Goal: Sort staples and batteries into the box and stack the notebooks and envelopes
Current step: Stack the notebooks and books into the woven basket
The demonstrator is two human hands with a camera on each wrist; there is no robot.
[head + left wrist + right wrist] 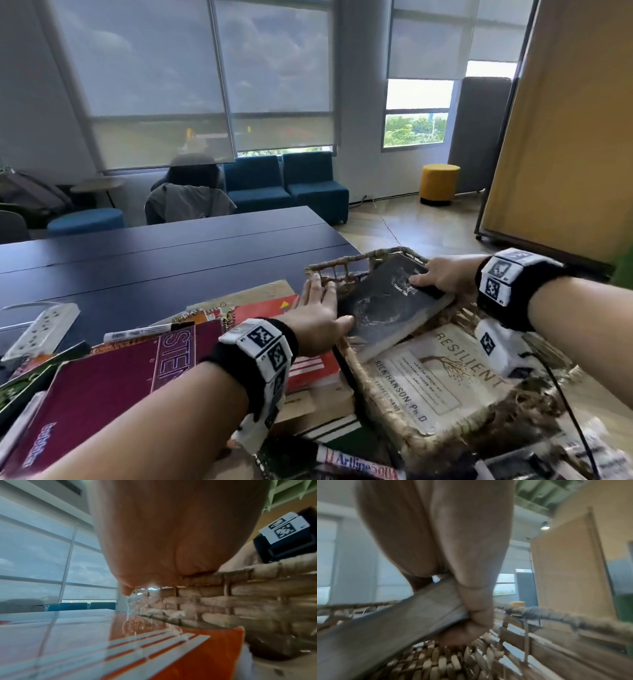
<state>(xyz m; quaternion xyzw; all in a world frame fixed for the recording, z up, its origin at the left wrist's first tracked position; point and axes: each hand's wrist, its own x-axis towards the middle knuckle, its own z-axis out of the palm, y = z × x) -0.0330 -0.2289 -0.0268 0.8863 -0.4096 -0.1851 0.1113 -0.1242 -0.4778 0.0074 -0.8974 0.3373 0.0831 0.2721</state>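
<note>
A black book (387,305) lies tilted in the wicker basket (342,265), leaning over a cream book titled "Resilient" (445,370). My right hand (428,277) grips the black book's far right edge, and the right wrist view shows the fingers (474,609) curled under the book (393,628) above the basket's woven floor (436,662). My left hand (322,301) rests with straight fingers on the basket's left rim, its thumb touching the book's near corner. In the left wrist view the palm (163,540) sits against the basket wall (240,595), above an orange notebook (188,649).
Left of the basket is a loose pile: a maroon notebook (113,387), a red-orange notebook (308,366), a brown envelope (246,294) and a white marker (137,332). An Artline marker (356,462) lies near the front. A power strip (41,329) sits on the dark table (171,257).
</note>
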